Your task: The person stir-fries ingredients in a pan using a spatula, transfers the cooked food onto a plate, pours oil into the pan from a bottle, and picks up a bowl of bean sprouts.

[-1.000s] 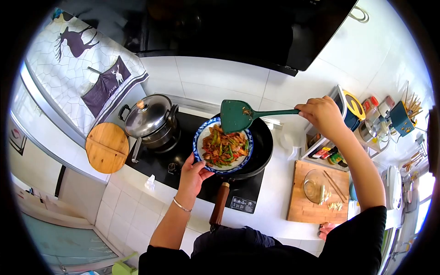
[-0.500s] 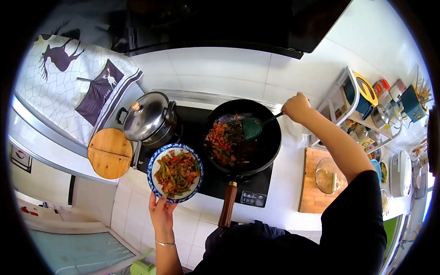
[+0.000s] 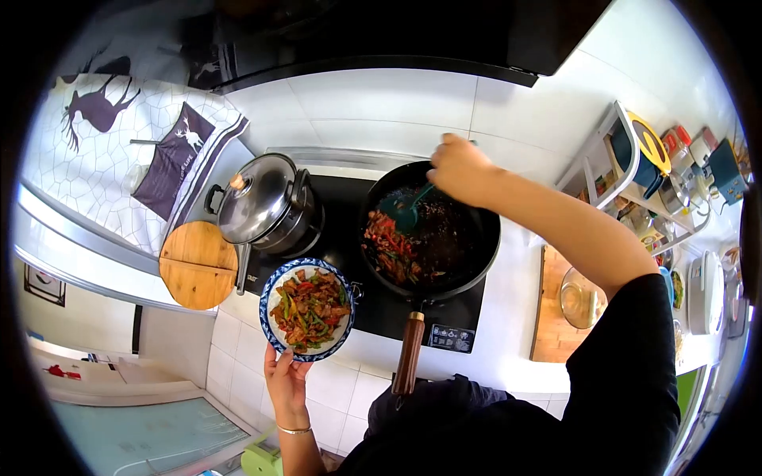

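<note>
My left hand (image 3: 287, 382) grips the rim of a blue-and-white plate (image 3: 268, 327), which holds stir-fried meat with green and red peppers (image 3: 309, 311). The plate is left of the wok, over the hob's front edge. My right hand (image 3: 462, 170) is closed round the handle of a green spatula (image 3: 403, 210). The spatula's blade is down inside the black wok (image 3: 468, 254), against the food (image 3: 390, 247) gathered on its left side. A brown wooden handle (image 3: 409, 355) points from the wok towards my body.
A lidded steel pot (image 3: 258, 202) stands on the hob (image 3: 341, 206), beside a round wooden board (image 3: 198, 266). At the right, a glass bowl (image 3: 579, 300) sits on a cutting board (image 3: 552, 333), below a rack (image 3: 615, 151) of jars. The black range hood (image 3: 381, 47) hangs above.
The plate has moved from over the wok to its left. My right hand has lowered the spatula into the wok and moved left, with the blade now at the food.
</note>
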Demonstrator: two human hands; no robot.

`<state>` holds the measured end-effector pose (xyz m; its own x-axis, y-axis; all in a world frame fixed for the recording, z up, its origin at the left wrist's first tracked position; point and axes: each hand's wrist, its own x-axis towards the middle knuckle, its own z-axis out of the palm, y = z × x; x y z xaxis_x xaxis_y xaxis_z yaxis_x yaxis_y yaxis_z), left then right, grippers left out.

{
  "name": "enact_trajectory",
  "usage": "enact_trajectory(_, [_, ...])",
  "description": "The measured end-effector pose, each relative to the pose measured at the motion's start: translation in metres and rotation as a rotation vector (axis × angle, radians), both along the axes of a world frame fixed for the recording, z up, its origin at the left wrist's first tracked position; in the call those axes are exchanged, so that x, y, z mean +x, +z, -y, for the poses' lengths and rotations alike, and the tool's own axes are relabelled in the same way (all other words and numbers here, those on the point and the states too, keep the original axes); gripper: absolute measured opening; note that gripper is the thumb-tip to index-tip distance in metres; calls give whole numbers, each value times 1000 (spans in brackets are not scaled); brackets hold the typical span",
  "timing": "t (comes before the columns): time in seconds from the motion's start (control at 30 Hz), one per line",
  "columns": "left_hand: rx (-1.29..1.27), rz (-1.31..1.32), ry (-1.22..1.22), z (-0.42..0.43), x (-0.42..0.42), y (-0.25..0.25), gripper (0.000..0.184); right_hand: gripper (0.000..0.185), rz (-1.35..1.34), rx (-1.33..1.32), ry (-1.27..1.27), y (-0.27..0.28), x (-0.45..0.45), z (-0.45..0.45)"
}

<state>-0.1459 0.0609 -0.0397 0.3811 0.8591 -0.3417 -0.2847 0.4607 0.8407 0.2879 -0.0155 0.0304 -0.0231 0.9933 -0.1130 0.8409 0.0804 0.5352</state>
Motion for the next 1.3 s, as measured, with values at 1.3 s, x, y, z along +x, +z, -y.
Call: enact_trajectory(1.3, [-11,-9,3,-2,3,-6,40,24,-817,-53,-546,-74,35,50])
